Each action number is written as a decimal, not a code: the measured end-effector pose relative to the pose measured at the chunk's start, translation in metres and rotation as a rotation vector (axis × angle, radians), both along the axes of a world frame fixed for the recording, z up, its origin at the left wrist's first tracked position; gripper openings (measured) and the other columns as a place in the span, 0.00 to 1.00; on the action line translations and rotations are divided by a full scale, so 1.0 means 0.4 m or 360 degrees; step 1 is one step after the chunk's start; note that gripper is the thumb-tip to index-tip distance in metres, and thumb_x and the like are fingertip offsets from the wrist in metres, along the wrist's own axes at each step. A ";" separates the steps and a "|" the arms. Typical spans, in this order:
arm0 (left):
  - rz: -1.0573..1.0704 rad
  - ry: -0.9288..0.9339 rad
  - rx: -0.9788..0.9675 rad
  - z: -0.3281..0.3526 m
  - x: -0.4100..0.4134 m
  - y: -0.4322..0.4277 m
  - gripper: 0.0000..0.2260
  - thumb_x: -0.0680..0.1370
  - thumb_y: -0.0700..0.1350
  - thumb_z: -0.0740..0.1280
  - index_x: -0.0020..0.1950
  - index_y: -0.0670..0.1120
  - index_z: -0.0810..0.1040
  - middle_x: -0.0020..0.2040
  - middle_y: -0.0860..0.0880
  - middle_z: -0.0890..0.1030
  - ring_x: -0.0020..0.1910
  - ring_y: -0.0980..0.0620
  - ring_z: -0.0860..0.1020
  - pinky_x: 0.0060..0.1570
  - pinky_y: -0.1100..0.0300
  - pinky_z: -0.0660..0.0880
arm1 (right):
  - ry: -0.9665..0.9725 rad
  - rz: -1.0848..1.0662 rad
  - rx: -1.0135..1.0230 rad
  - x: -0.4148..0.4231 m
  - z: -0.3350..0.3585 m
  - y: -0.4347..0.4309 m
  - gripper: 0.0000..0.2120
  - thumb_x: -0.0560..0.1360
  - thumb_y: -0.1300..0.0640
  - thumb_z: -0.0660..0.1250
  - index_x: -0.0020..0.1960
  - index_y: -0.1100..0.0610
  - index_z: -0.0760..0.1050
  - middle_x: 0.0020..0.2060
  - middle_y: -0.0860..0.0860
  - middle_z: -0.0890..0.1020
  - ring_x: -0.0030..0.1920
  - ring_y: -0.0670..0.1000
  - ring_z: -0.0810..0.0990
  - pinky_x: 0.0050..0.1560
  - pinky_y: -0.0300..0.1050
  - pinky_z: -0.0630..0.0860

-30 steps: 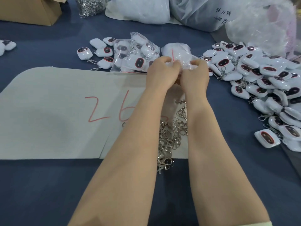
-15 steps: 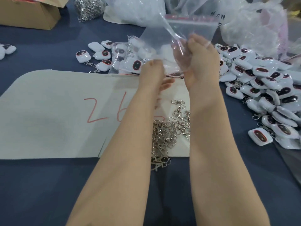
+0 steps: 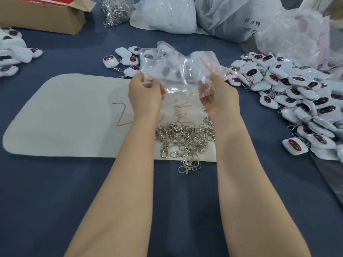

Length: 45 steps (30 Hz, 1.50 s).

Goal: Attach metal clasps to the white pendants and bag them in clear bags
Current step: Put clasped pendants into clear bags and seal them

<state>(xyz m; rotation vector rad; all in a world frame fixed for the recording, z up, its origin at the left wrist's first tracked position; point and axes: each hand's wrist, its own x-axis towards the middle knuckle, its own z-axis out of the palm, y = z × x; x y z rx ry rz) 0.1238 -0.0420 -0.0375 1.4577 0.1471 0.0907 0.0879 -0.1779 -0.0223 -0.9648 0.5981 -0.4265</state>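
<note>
1. Left hand point(image 3: 145, 95) has its fingers curled, pinching one edge of the crumpled clear plastic zip bag point(image 3: 178, 71). Right hand point(image 3: 220, 95) pinches the opposite edge the same way.
2. The bag hangs between the hands, above the table and pulled apart, probably to find and open its red-striped mouth for loading.
3. Dark ovals show through the film. They look like pendants lying behind it, so I can't tell what the bag contains.
4. The heap of loose silver metal clasps point(image 3: 185, 140) lies right under the hands on the white felt mat with red numerals point(image 3: 65, 115), within easy reach.
5. The big pile of white pendants with dark oval faces point(image 3: 297, 93) lies to the right, several with clasps on, ready for bagging.
6. A brown cardboard box point(image 3: 42, 13) sits far back left.
</note>
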 end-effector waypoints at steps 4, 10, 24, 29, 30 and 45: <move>0.0238 -0.0206 0.0446 -0.006 0.010 0.026 0.03 0.76 0.39 0.63 0.47 0.45 0.71 0.40 0.52 0.77 0.44 0.47 0.76 0.51 0.56 0.74 | 0.0161 0.0174 -0.0433 0.000 -0.038 0.001 0.08 0.78 0.63 0.64 0.40 0.58 0.77 0.26 0.49 0.81 0.25 0.43 0.75 0.30 0.36 0.74; 0.0341 -0.0889 0.1046 0.006 -0.017 -0.030 0.18 0.75 0.45 0.67 0.64 0.43 0.73 0.62 0.44 0.74 0.60 0.45 0.73 0.61 0.57 0.67 | 0.0001 0.0186 -0.0799 0.017 -0.054 0.022 0.04 0.77 0.66 0.64 0.44 0.61 0.76 0.24 0.46 0.80 0.25 0.40 0.77 0.33 0.36 0.77; -0.0196 -0.0529 0.0781 -0.056 0.004 -0.067 0.08 0.77 0.43 0.67 0.38 0.48 0.73 0.35 0.54 0.77 0.37 0.54 0.75 0.39 0.67 0.69 | -0.0053 0.0301 -0.1123 0.029 -0.070 0.066 0.05 0.78 0.63 0.64 0.47 0.57 0.79 0.35 0.50 0.80 0.37 0.45 0.77 0.46 0.44 0.75; -0.0244 -0.0598 0.0907 -0.053 -0.007 -0.073 0.07 0.77 0.44 0.65 0.39 0.45 0.75 0.33 0.53 0.75 0.36 0.50 0.73 0.37 0.61 0.68 | -0.0054 0.0265 -0.1193 0.021 -0.063 0.072 0.04 0.76 0.58 0.69 0.42 0.54 0.77 0.40 0.52 0.83 0.43 0.48 0.80 0.50 0.49 0.77; -0.0276 -0.0603 0.0878 -0.052 -0.010 -0.074 0.09 0.76 0.44 0.66 0.37 0.46 0.73 0.32 0.53 0.75 0.35 0.50 0.73 0.37 0.60 0.68 | -0.0017 0.0231 -0.1248 0.023 -0.063 0.067 0.06 0.76 0.58 0.69 0.41 0.54 0.77 0.37 0.50 0.82 0.40 0.47 0.79 0.49 0.49 0.76; 0.0176 -0.0727 0.0781 -0.028 -0.014 -0.061 0.03 0.76 0.39 0.60 0.47 0.44 0.72 0.41 0.48 0.74 0.37 0.53 0.69 0.39 0.60 0.65 | -0.0001 0.0000 -0.1285 0.022 -0.018 0.085 0.12 0.76 0.55 0.68 0.38 0.52 0.67 0.34 0.51 0.77 0.34 0.50 0.77 0.41 0.43 0.74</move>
